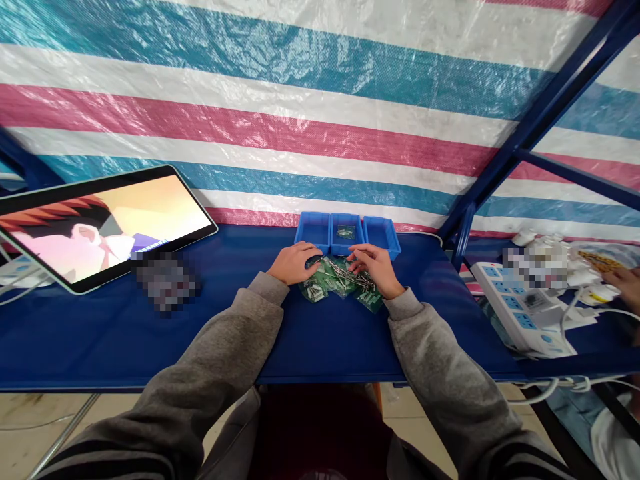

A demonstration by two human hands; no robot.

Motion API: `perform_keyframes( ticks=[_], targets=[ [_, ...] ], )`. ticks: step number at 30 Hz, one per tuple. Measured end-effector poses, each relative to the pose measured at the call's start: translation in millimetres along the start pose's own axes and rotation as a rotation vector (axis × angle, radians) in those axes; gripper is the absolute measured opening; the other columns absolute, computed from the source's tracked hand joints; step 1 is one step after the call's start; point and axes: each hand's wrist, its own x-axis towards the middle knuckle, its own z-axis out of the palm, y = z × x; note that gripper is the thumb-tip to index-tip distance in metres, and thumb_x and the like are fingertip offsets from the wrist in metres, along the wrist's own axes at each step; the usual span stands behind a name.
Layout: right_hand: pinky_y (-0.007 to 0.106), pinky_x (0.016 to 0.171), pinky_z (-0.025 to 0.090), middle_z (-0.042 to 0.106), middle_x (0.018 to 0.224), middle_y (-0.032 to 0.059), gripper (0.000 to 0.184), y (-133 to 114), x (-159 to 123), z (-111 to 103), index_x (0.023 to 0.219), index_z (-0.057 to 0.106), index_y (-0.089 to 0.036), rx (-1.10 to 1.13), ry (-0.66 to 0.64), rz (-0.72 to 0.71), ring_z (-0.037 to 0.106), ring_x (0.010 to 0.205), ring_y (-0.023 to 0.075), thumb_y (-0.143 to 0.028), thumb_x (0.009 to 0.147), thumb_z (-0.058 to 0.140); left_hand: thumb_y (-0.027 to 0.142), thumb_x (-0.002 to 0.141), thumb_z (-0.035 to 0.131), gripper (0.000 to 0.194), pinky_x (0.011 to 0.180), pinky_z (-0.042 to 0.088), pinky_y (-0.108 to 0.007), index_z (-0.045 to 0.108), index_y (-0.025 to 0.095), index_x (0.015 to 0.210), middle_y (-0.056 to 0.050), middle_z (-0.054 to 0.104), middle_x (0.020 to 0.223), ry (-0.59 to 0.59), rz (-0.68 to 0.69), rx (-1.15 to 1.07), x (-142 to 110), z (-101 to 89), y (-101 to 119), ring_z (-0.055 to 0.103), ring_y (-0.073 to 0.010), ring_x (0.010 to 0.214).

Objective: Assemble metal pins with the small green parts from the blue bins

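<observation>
My left hand (296, 263) rests at the left side of a pile of small see-through green packets (315, 288), thumb apart from its fingers, so it is open. Thin silvery metal pieces, like screws or pins (341, 272), lie in and across the pile. Over the right side of the pile, my right hand (377, 267) is bent with its fingertips apart; nothing shows between them. Behind the hands stand three blue bins: a left bin (306, 227), a middle bin (345, 249) with a green packet (346, 232) inside, and a right bin (383, 235).
A tablet-like screen (115, 230) leans at the left of the blue table (240, 260), near a blurred-out item (167, 281). To the right lie a white power strip (523, 310), cables and white bottles (547, 247). Another person's hand (624, 287) is at the right edge. A striped sheet (320, 133) hangs behind.
</observation>
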Motion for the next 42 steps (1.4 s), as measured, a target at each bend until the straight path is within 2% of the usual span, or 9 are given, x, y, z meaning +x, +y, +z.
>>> perform_keyframes(
  ticks=[8,17,22,28,32,36,39,42],
  targets=[
    [0.028,0.050,0.051,0.069,0.071,0.0032,0.034,-0.8,-1.0,0.6,0.084,0.068,-0.018,-0.020,-0.025,0.000,0.065,0.054,0.0155,-0.049,0.071,0.072,0.011,0.087,0.039,0.037,0.085,0.054,-0.035,0.070,0.015,0.107,-0.009,0.072,0.103,0.006,-0.030,-0.051,-0.1,4.2,-5.7,0.065,-0.0227,0.097],
    [0.027,0.049,0.050,0.068,0.070,0.0026,0.036,2.4,-0.3,0.9,0.085,0.068,-0.017,-0.027,-0.039,-0.006,0.064,0.053,0.0143,-0.050,0.070,0.072,0.019,0.093,0.042,0.029,0.084,0.053,-0.034,0.070,0.018,0.101,-0.008,0.072,0.098,0.039,-0.021,-0.038,0.7,14.1,-10.9,0.065,-0.0218,0.093],
    [0.026,0.046,0.048,0.067,0.069,0.0023,0.037,1.5,-0.4,0.7,0.085,0.067,-0.017,-0.047,-0.042,-0.027,0.063,0.053,0.0144,-0.052,0.071,0.070,0.020,0.094,0.042,0.029,0.082,0.053,-0.033,0.070,0.018,0.097,-0.007,0.072,0.093,0.070,0.012,-0.041,1.3,9.6,-9.8,0.064,-0.0208,0.089],
    [0.026,0.047,0.043,0.066,0.080,0.0023,0.033,-2.2,-6.2,3.5,0.097,0.068,-0.020,-0.226,0.023,-0.217,0.057,0.054,0.0120,-0.047,0.077,0.067,0.026,0.099,0.039,0.031,0.086,0.052,-0.034,0.069,0.018,0.099,-0.009,0.069,0.096,0.275,0.030,-0.148,4.4,-0.1,10.1,0.064,-0.0198,0.091],
    [0.027,0.053,0.046,0.066,0.084,0.0037,0.027,-2.9,-11.1,9.1,0.094,0.069,-0.021,-0.313,-0.014,-0.306,0.058,0.061,0.0137,-0.044,0.081,0.066,0.029,0.100,0.041,0.030,0.086,0.053,-0.032,0.069,0.019,0.099,-0.009,0.069,0.099,0.378,-0.001,-0.263,6.4,1.7,32.1,0.065,-0.0183,0.094],
    [0.028,0.055,0.048,0.066,0.082,0.0036,0.024,-3.5,-12.4,11.8,0.090,0.069,-0.021,-0.312,-0.003,-0.336,0.059,0.061,0.0145,-0.043,0.081,0.067,0.031,0.100,0.043,0.029,0.085,0.054,-0.032,0.069,0.018,0.099,-0.008,0.071,0.097,0.423,-0.029,-0.319,6.6,2.1,46.5,0.067,-0.0183,0.092],
    [0.029,0.055,0.048,0.066,0.082,0.0031,0.027,-4.3,-12.3,11.6,0.094,0.068,-0.021,-0.312,0.025,-0.332,0.059,0.058,0.0143,-0.044,0.080,0.067,0.032,0.100,0.044,0.028,0.082,0.054,-0.031,0.069,0.017,0.098,-0.008,0.072,0.093,0.446,-0.032,-0.340,6.2,1.1,49.8,0.068,-0.0179,0.088],
    [0.029,0.057,0.049,0.067,0.082,0.0037,0.026,-4.7,-12.6,11.5,0.085,0.067,-0.021,-0.336,0.015,-0.349,0.059,0.059,0.0147,-0.046,0.082,0.065,0.032,0.100,0.044,0.029,0.078,0.054,-0.029,0.069,0.017,0.099,-0.007,0.073,0.089,0.454,-0.033,-0.363,5.6,0.7,50.1,0.069,-0.0171,0.083]
  ],
)
